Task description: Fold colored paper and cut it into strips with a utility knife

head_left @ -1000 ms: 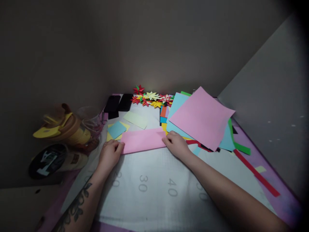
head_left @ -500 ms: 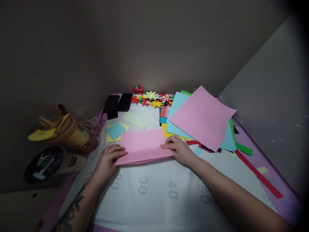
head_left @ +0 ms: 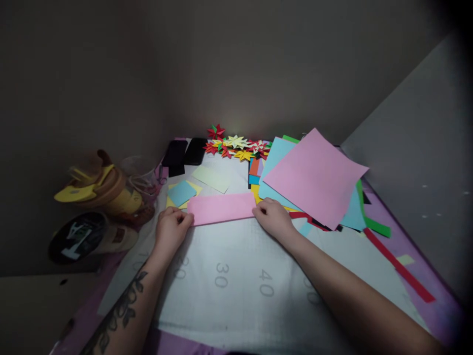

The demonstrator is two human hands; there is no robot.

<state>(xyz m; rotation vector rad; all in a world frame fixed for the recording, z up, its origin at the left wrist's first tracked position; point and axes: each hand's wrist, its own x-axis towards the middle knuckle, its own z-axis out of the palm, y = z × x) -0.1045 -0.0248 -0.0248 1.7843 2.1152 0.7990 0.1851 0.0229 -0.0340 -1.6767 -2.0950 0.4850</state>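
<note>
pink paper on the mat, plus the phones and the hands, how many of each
pink paper: 2, the folded strip between both hands and the big sheet on top of the pile
black phones: 2, one beside the other
hands: 2, left hand and right hand, each at one end of the strip
total: 6

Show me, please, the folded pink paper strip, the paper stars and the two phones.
folded pink paper strip (head_left: 221,208), head view, its middle.
paper stars (head_left: 236,144), head view, the pale yellow star.
phones (head_left: 175,153), head view, left phone's screen.

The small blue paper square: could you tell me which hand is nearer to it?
Left. The left hand lies just below the small blue paper square; the right hand is far to its right.
</note>
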